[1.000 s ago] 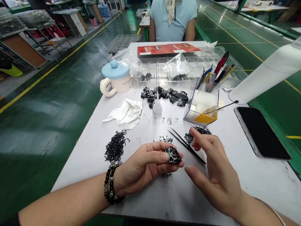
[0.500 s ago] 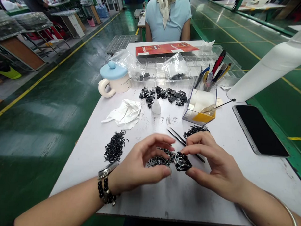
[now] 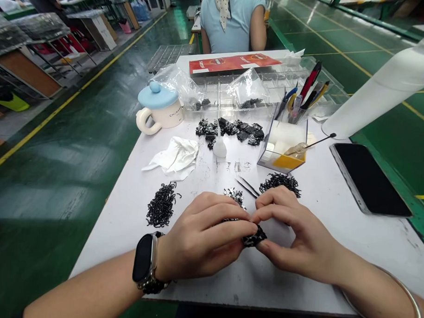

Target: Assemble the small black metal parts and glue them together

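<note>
Between thumb and fingers of my right hand [image 3: 300,234] is a small black part [image 3: 255,237] with silvery marks, held low above the table. My left hand [image 3: 205,233] is closed against the same part, its fingertips on the left and upper side; its thumb is hidden. Just behind the hands lie a heap of small silvery pieces [image 3: 234,195], partly covered, and dark tweezers [image 3: 248,188], partly hidden by my right hand. Piles of short curved black pieces lie to the left [image 3: 161,206] and beyond my right hand [image 3: 280,182].
Farther back are several black parts [image 3: 247,131], a small white squeeze bottle [image 3: 220,147], a white cloth [image 3: 179,155] and a lidded mug [image 3: 161,111]. A pen holder [image 3: 284,138], a phone [image 3: 371,178] and a white tube [image 3: 377,90] stand rightward. A person sits ahead.
My left hand has turned palm down and moved right, closing its fingers onto the black part. My right hand keeps its pinch. The view has shifted slightly; the person ahead has moved an arm.
</note>
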Motion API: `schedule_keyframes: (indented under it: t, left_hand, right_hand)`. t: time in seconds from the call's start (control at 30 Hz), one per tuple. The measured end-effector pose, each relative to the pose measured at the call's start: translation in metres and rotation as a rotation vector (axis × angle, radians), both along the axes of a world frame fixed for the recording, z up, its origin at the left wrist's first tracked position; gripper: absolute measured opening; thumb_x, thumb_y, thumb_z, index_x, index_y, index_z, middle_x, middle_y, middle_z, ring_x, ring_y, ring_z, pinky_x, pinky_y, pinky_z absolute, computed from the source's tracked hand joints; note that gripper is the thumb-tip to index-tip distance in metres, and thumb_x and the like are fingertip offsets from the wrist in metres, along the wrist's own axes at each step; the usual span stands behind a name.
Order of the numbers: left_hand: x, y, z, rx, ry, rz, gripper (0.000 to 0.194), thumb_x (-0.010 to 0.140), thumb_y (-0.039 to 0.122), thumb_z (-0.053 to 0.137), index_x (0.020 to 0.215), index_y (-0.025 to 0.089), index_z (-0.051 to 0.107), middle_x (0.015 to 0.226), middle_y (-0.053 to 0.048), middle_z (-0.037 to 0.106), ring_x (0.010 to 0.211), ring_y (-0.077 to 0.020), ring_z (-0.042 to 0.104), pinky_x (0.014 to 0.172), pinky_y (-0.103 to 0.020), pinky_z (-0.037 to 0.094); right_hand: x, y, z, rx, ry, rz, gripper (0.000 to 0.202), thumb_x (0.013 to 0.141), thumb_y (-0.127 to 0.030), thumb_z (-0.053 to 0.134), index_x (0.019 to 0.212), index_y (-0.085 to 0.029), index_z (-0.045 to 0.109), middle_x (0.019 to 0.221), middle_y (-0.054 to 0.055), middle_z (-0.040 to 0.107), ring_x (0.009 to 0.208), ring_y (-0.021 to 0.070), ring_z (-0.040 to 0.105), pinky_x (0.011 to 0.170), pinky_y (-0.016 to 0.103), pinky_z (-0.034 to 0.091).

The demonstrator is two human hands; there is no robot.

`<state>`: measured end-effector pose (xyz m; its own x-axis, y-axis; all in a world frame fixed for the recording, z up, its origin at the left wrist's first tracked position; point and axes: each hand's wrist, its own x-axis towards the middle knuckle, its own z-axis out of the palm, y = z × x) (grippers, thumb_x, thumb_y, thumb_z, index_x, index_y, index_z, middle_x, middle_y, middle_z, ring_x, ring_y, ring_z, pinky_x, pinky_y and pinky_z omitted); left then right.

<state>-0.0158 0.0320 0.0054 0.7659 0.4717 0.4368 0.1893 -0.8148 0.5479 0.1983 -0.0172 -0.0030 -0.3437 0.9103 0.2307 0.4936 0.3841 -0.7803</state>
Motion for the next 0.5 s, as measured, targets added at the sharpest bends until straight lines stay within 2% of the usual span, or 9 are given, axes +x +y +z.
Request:
schedule_keyframes:
  t: [0.13, 0.33, 0.5]
  left_hand:
    - [-0.0003, 0.0009, -0.0002, -0.003, 0.025, 0.005, 0.034, 0.077, 0.012, 0.064, 0.108, 0.026, 0.068, 0.102, -0.006, 0.073, 0.097, -0.0232, 0.064, 0.087, -0.035, 0.046]
    - [0.0016, 0.0012, 0.0002, 0.111, 0.02, -0.035, 0.031, 0.077, 0.012, 0.062, 0.106, 0.022, 0.069, 0.096, -0.008, 0.075, 0.088, -0.0212, 0.066, 0.082, -0.034, 0.048]
    - [0.0031, -0.0012, 0.0004, 0.094, 0.047, -0.047, 0.025, 0.077, 0.01, 0.058, 0.097, 0.02, 0.069, 0.079, -0.008, 0.073, 0.071, -0.0186, 0.064, 0.072, -0.032, 0.051]
  right_hand:
    - [-0.0002, -0.0007, -0.0004, -0.015, -0.003, 0.014, 0.017, 0.079, -0.02, 0.062, 0.095, -0.026, 0.057, 0.095, 0.002, 0.052, 0.092, 0.0189, 0.047, 0.08, 0.039, 0.036]
    - [0.0004, -0.0005, -0.0007, -0.035, -0.009, 0.023, 0.015, 0.082, -0.023, 0.06, 0.095, -0.026, 0.057, 0.094, 0.002, 0.053, 0.091, 0.019, 0.047, 0.08, 0.039, 0.036]
    - [-0.0012, -0.0009, 0.0015, -0.101, -0.027, 0.063, 0.008, 0.086, -0.029, 0.058, 0.093, -0.025, 0.058, 0.096, 0.003, 0.054, 0.093, 0.0185, 0.047, 0.083, 0.038, 0.036]
